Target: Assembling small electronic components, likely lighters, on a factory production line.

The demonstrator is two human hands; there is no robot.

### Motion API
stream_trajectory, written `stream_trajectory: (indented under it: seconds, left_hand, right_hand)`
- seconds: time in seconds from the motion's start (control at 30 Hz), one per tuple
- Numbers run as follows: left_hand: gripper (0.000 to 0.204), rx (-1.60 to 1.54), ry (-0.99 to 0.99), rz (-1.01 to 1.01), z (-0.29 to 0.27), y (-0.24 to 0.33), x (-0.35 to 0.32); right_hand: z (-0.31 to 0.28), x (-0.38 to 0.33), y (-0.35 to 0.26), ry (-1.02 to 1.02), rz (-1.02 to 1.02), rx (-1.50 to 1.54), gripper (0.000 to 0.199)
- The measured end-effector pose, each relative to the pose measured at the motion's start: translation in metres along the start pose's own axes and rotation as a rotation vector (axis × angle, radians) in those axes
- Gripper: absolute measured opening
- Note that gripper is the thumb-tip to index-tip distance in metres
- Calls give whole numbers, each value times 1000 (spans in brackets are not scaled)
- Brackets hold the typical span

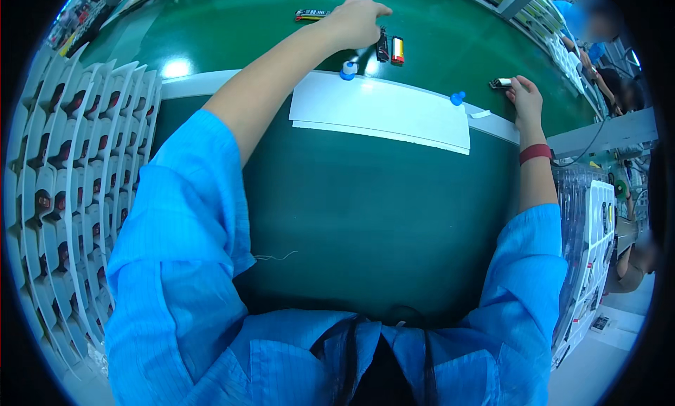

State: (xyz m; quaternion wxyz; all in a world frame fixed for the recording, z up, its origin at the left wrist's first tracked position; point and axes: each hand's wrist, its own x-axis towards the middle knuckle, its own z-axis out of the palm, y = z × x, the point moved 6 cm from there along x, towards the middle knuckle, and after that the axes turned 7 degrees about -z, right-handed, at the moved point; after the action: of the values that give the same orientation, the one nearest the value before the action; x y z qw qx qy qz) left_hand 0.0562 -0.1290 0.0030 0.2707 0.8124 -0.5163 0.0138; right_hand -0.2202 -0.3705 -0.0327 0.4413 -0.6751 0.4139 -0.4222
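Observation:
My left hand reaches over the far green work surface, with at least one finger stretched out to the right. Its other fingers are partly hidden. Close by its fingertips lie a narrow black part and a small block in red, yellow and white. A flat, striped dark piece with red and yellow edges sits just left of that hand, partly covered by it. At the right, my right hand pinches a small black-and-white part between thumb and fingers; its exact kind is too small to tell.
White paper sheets hang over the bench edge, near a blue-and-white pin and a blue one. Stacked white trays with dark red parts rise at left; clear trays stand at right. Other people work beyond.

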Motion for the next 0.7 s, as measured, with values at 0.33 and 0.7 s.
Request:
stream_trajectory:
  seconds: [0.33, 0.7]
  left_hand:
    - [11, -109, 113, 336, -31, 32, -30]
    - [12, -174, -366, -114, -33, 36, -43]
  right_hand:
    - [20, -166, -103, -343, -631, -210, 12]
    - [81, -205, -122, -600, -915, -709, 22]
